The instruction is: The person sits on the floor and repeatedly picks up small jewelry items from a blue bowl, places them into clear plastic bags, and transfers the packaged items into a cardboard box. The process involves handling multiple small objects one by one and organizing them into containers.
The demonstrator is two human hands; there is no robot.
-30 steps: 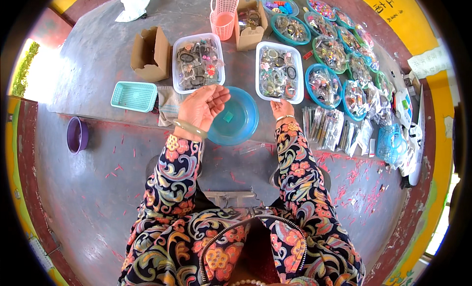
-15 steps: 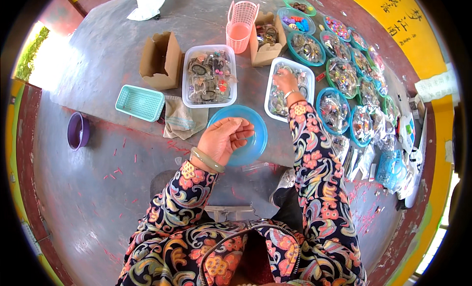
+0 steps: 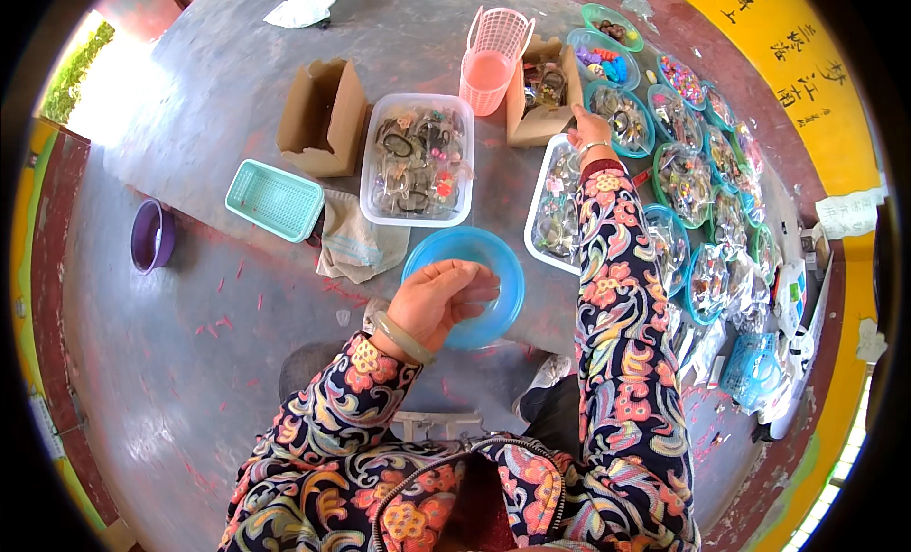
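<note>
My left hand (image 3: 438, 301) is closed over the blue basin (image 3: 511, 301), with a small clear plastic piece (image 3: 482, 288) showing at its fingertips. My right arm stretches forward across the white tray (image 3: 534, 215), which holds small bagged items. At the tray's far end is my right hand (image 3: 590, 130), close to a cardboard box of wrapped trinkets (image 3: 539, 128) and a teal basin of bagged pieces (image 3: 648, 135). Its fingers are mostly hidden, so what they hold, if anything, does not show. A clear tub (image 3: 368, 163) of bagged hair ties stands left of the tray.
A pink tall basket (image 3: 486, 82) and an open cardboard box (image 3: 318, 125) stand farther back. Left are a mint basket (image 3: 275, 201), a cloth (image 3: 356, 239) and a purple bucket (image 3: 152, 237). Several filled basins (image 3: 685, 173) crowd the right side, with a blue basket (image 3: 754, 367) nearer.
My right hand has left the middle of the white tray and moved forward to its far end near the cardboard box. My left hand stays over the blue basin. The whole view has shifted slightly.
</note>
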